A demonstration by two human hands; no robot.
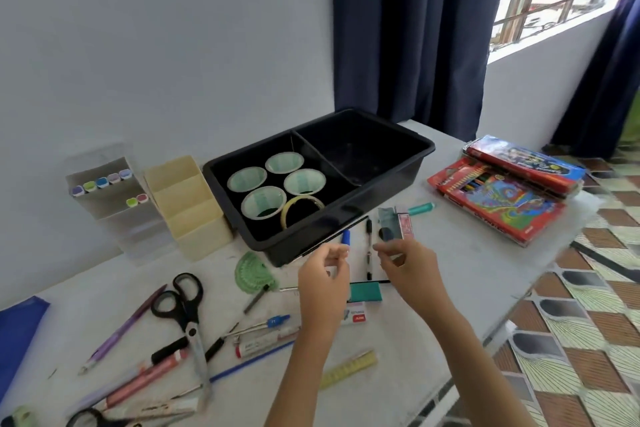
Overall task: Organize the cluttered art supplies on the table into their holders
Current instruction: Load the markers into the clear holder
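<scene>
Beside the right hand (408,265) lies a black pen (369,251).

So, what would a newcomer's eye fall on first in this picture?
Probably the black tray at the back centre, with five tape rolls in its left compartment. Next, the left hand and right hand raised mid-table over loose pens, and the bright red coloured-pencil boxes stacked at the right edge.

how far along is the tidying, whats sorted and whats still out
Early on. Done: five tape rolls sit in the left compartment of the black tray, and markers stand in the clear holder. In hand: left hand and right hand hover near the blue pen, grip unclear. Left: scissors, ruler and protractor lie loose; cream holder looks empty.
</scene>
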